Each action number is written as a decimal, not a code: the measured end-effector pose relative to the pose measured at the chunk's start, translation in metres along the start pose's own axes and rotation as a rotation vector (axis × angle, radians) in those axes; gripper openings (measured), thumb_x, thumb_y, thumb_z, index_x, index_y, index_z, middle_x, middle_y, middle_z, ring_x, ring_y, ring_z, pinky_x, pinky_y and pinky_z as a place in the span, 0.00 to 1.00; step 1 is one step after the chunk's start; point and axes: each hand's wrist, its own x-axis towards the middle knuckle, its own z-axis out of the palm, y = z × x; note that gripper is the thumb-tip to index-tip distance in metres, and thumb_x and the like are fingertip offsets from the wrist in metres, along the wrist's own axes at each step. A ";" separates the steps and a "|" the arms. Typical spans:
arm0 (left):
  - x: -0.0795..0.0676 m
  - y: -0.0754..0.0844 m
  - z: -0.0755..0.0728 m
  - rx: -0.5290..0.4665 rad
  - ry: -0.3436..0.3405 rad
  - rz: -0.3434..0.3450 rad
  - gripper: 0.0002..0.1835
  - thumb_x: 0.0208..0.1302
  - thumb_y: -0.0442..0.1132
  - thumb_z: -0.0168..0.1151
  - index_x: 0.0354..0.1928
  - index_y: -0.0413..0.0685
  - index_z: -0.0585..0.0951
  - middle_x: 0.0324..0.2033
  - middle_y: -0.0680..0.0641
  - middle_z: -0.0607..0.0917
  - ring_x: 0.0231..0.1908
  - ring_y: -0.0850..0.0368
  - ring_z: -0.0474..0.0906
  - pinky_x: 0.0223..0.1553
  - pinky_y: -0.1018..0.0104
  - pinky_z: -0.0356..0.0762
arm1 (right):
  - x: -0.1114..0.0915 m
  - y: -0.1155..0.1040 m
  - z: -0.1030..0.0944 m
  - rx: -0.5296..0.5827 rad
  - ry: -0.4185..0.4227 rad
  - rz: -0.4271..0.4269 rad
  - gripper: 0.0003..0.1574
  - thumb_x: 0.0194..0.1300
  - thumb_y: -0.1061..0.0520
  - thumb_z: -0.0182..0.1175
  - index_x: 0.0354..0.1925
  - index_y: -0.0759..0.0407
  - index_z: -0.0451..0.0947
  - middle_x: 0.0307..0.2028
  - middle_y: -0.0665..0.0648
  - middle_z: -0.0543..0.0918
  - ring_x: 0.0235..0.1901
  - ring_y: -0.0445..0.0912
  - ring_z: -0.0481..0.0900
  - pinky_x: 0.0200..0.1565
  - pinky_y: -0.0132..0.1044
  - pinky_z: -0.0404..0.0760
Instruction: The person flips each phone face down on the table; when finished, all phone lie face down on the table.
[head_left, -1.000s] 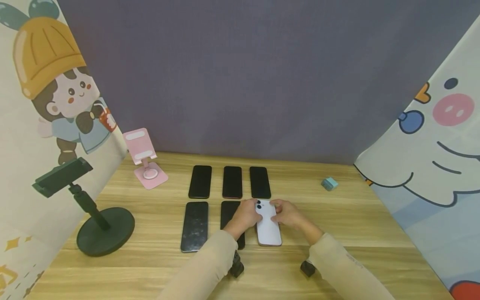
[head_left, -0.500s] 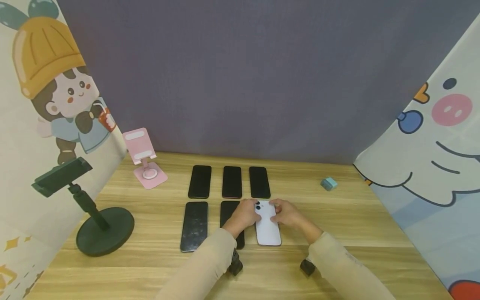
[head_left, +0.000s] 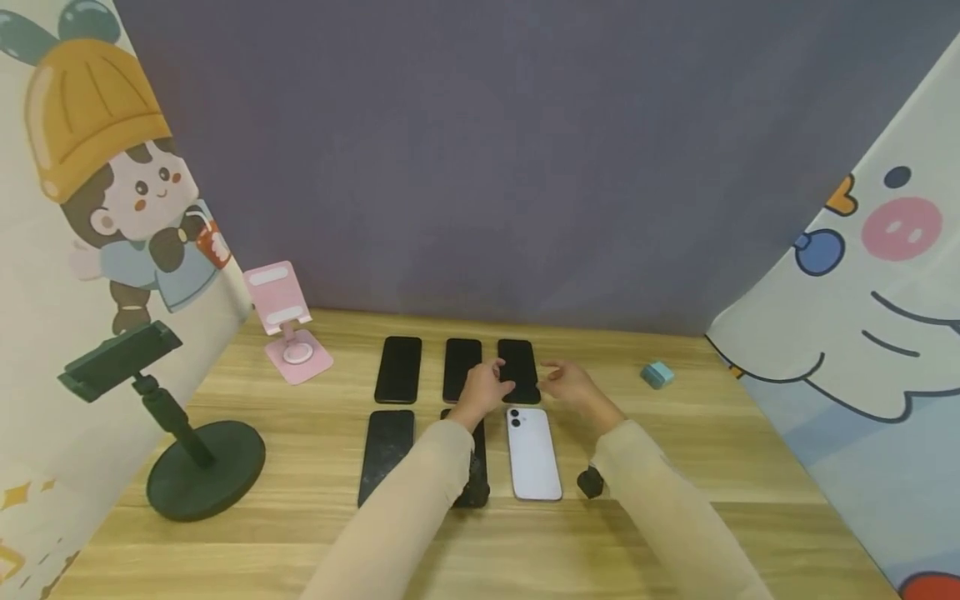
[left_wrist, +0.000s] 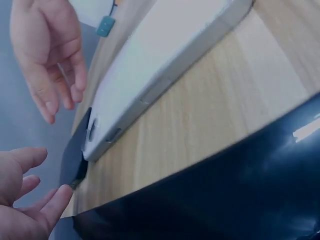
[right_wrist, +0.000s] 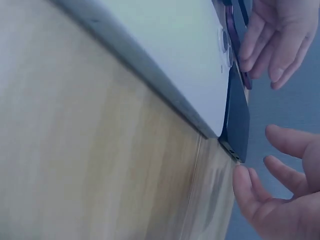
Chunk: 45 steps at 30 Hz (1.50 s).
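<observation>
A white phone (head_left: 533, 458) lies back up on the wooden table, its twin lenses at the far left corner. Beyond it is a black phone (head_left: 518, 365), screen up. My left hand (head_left: 482, 390) is at this black phone's left side, fingers spread, overlapping the black phone (head_left: 459, 367) in the middle of the back row. On the right side is my right hand (head_left: 573, 387), thumb and fingers apart, fingertips close to the edge. Neither hand holds anything. Under my left forearm, a front-row black phone (left_wrist: 215, 190) is partly hidden in the head view.
More black phones lie at left, one behind (head_left: 399, 369) and one in front (head_left: 386, 450). A pink phone stand (head_left: 297, 354) and a dark green stand (head_left: 206, 471) occupy the left side. A small teal block (head_left: 657, 375) sits at right. A grey curtain (head_left: 480, 167) hangs behind.
Both hands have let go of the white phone and moved away from me to the black phone behind it. The white phone stays on the table.
</observation>
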 end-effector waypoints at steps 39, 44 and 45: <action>0.006 -0.004 0.011 0.089 -0.028 -0.076 0.18 0.64 0.32 0.65 0.54 0.33 0.80 0.54 0.35 0.79 0.57 0.41 0.73 0.54 0.53 0.74 | 0.009 -0.007 0.030 0.289 0.091 0.103 0.28 0.58 0.76 0.60 0.59 0.73 0.72 0.59 0.70 0.70 0.30 0.45 0.69 0.32 0.31 0.74; 0.008 -0.005 0.013 0.092 -0.022 -0.063 0.17 0.64 0.32 0.65 0.54 0.33 0.80 0.54 0.36 0.79 0.59 0.41 0.72 0.56 0.52 0.73 | 0.013 -0.004 0.027 0.375 0.085 0.118 0.29 0.58 0.76 0.60 0.60 0.71 0.72 0.44 0.63 0.73 0.20 0.39 0.62 0.23 0.27 0.66; 0.009 -0.004 0.013 0.091 -0.024 -0.063 0.17 0.64 0.32 0.65 0.54 0.33 0.80 0.54 0.36 0.79 0.59 0.41 0.72 0.56 0.52 0.73 | 0.014 -0.004 0.025 0.378 0.083 0.114 0.29 0.59 0.75 0.60 0.60 0.71 0.72 0.45 0.63 0.73 0.22 0.39 0.64 0.24 0.27 0.68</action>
